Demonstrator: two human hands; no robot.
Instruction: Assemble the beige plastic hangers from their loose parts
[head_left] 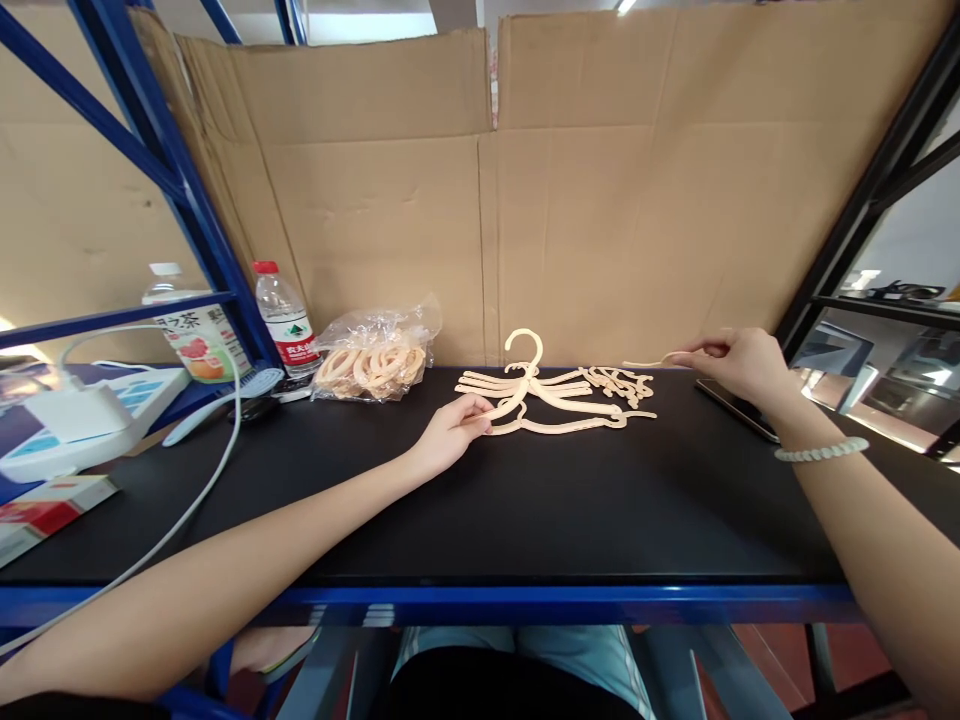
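Note:
Several cream plastic hangers (574, 404) lie stacked near the back middle of the black table, one hook pointing up. My left hand (452, 430) pinches the left end of the front hanger. To the right of the stack sits a small heap of cream plastic pieces (622, 384). My right hand (731, 362), with a pale bead bracelet on its wrist, is raised right of the heap. Its closed fingertips hold a thin cream strip (646, 363) that points left. Another thin piece juts out at the right end of the front hanger.
A clear bag of cream rings (375, 362) and a red-capped bottle (286, 322) stand at the back left. Beside them are a brush (225, 404), white cable and power strip (142, 400). A phone (739, 410) lies under my right hand. Cardboard (637, 220) walls the back.

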